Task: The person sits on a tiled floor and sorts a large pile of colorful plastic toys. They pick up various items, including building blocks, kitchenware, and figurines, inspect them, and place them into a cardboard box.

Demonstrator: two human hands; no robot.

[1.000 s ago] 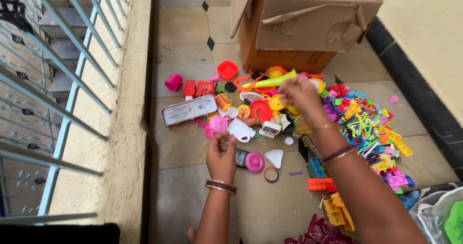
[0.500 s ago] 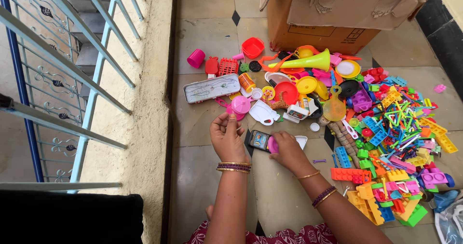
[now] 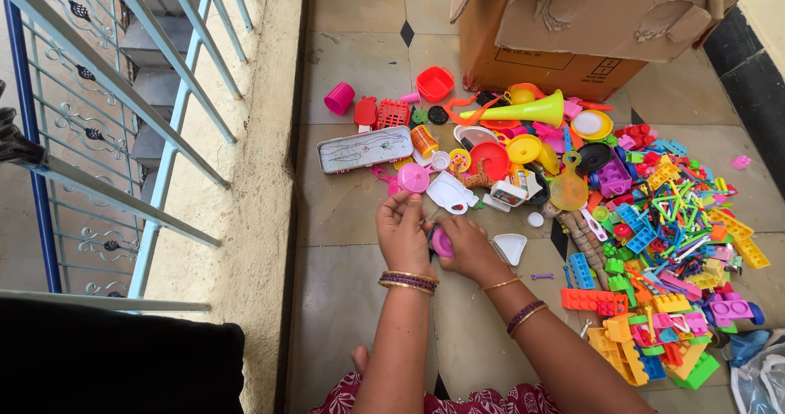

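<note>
Evidently the sorting was hardly begun: nearly everything lay loose on the tiled floor [image 3: 343,218]. Farthest left stood a pink cup [image 3: 338,98], then a long white tray [image 3: 365,149] with a red basket piece [image 3: 392,114] behind it. At the middle, the left hand [image 3: 402,236] was curled, its fingertips pinched near the top on something too small to tell. Touching it, the right hand [image 3: 468,246] held its grip pressed around a small pink round toy [image 3: 442,242], lifted just clear of the floor between the two hands. Beside them lay a white triangular dish [image 3: 511,248]. Farther right, the heap of coloured building blocks [image 3: 654,242] sprawled unsorted, and the cardboard box [image 3: 589,29] stood behind, its flaps hanging open.
</note>
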